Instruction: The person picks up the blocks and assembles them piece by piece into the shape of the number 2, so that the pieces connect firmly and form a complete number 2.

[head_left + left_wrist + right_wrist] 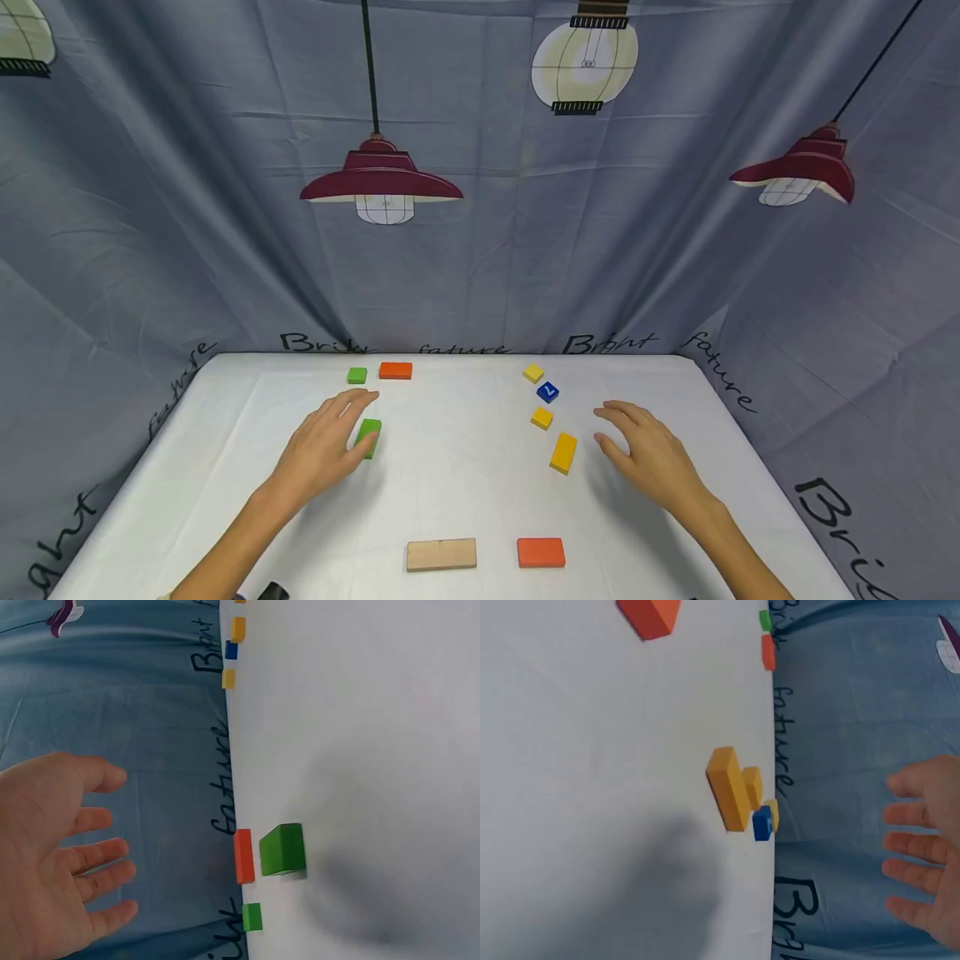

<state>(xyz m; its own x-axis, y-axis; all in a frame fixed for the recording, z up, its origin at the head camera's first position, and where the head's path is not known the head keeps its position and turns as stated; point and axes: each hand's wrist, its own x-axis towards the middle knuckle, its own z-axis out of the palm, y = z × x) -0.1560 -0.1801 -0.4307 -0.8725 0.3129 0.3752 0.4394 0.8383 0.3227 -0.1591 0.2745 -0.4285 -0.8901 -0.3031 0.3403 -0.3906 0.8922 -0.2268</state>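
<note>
My left hand (321, 443) hovers above the left of the table, fingers loosely extended and holding nothing. Partly behind its thumb lies a green block (370, 435), which the left wrist view shows whole. Beyond it are a small green cube (357, 375) and an orange block (395, 371). On the right, my right hand (651, 454) is held over the tabletop, its fingers spread and bare of any object. To its left lies a long yellow block (563, 453), with a small yellow cube (542, 417), a blue cube (547, 392) bearing a white mark, and another yellow cube (533, 372) farther back.
A plain wooden block (441, 555) and a red-orange block (541, 552) lie near the front of the white table (465, 467). A grey-blue curtain (480, 250) printed with lamps and lettering encloses the back and sides. A dark object (273, 592) shows at the bottom edge.
</note>
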